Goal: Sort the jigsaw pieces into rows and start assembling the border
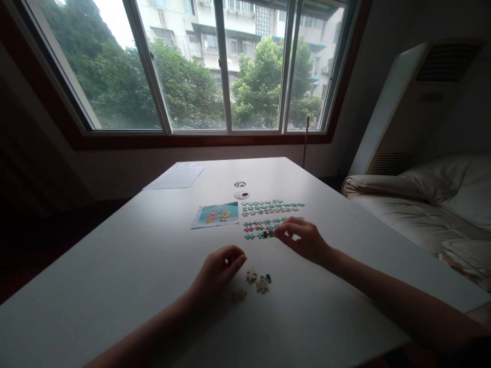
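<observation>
My right hand [301,236] is over the right part of the lowest row of jigsaw pieces. Its thumb and forefinger pinch a dark green jigsaw piece [271,233], beside other pieces in that row. Several rows of small jigsaw pieces [264,207], mostly teal with some pink and yellow, lie above and around it. My left hand [222,266] rests on the table with its fingers curled closed, and no piece shows in it. Just right of it lie several loose jigsaw pieces [262,285], mostly pale side up; a few are dim in shadow near my left wrist.
A cartoon picture sheet [217,214] lies left of the rows. Two round items [241,195] sit behind it on the white table [153,255]. Papers [174,177] lie at the far left corner. A pale sofa [414,204] stands to the right, a window beyond.
</observation>
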A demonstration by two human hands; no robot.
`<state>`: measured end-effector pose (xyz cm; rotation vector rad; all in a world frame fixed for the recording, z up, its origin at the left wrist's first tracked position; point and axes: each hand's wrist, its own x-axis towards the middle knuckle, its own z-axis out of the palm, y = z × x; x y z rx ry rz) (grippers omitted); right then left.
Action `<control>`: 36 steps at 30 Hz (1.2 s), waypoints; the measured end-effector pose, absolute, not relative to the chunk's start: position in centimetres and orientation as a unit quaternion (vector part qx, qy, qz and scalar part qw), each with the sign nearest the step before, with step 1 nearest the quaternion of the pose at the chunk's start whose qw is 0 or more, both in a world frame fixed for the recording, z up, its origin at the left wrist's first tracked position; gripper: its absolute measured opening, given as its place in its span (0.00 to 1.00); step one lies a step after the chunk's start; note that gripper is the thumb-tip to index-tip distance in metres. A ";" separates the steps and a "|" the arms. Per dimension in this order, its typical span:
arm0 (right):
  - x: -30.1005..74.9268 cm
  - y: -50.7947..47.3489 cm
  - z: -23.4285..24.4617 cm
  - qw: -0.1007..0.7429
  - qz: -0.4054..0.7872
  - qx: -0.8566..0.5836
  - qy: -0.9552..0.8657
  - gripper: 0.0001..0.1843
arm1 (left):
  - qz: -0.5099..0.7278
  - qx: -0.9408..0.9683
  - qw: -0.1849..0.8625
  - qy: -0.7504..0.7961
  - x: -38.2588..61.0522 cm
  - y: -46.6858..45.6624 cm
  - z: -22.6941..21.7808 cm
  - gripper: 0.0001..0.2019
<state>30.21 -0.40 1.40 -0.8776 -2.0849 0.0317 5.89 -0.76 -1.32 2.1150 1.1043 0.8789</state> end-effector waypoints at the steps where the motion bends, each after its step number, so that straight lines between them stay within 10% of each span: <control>1: 30.9 0.0 1.7 0.440 0.005 -0.366 -0.820 0.08 | 0.327 0.798 0.288 0.417 5.7 -0.7 -1.3 0.12; 18: 35.4 2.3 3.1 0.454 -0.019 -0.431 -0.779 0.12 | 0.321 0.798 0.283 0.425 5.3 -0.5 -1.4 0.11; 36: 42.3 6.5 0.1 0.188 0.206 -0.572 -0.772 0.20 | 0.317 0.804 0.277 0.420 5.4 -0.5 -1.5 0.11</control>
